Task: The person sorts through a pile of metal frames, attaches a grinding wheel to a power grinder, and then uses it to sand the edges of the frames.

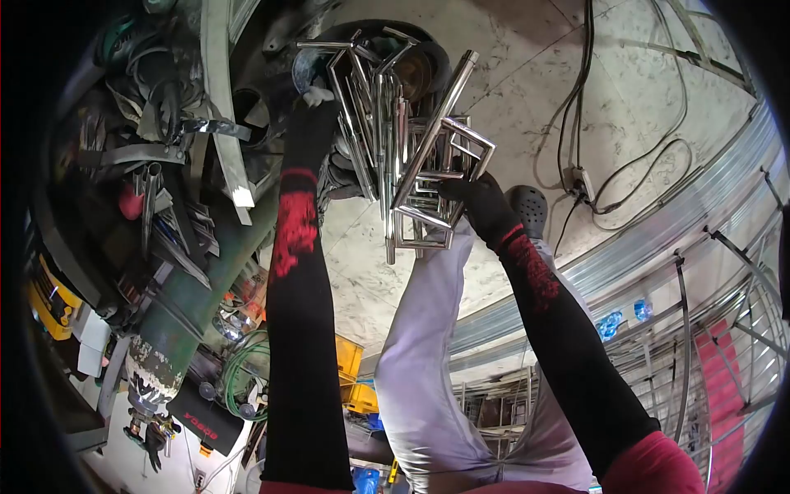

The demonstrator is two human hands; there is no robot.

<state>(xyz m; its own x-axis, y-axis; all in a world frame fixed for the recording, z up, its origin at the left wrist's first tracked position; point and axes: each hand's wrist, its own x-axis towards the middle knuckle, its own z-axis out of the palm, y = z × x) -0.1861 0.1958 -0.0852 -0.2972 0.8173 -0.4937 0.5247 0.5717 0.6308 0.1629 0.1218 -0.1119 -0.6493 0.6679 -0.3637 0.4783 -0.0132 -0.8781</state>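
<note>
A round dark tub (303,70) holds and backs a bundle of shiny bent metal tubes (383,123), several of them sticking out over its rim. My left hand (317,96), under a black sleeve with a red patch, is closed at the tub's left rim; only pale fingertips show. At the bundle's lower right, my dark right hand (485,204) is wrapped round a metal tube frame (444,169) with squared bends. Part of its grip is hidden behind the tubes.
Left are a green cylinder (185,288), a metal beam (222,123) and piled scrap. Black cables (576,107) run over the floor at right, with a socket block (583,183). Long metal profiles (592,272) and a wire rack (732,329) stand at lower right.
</note>
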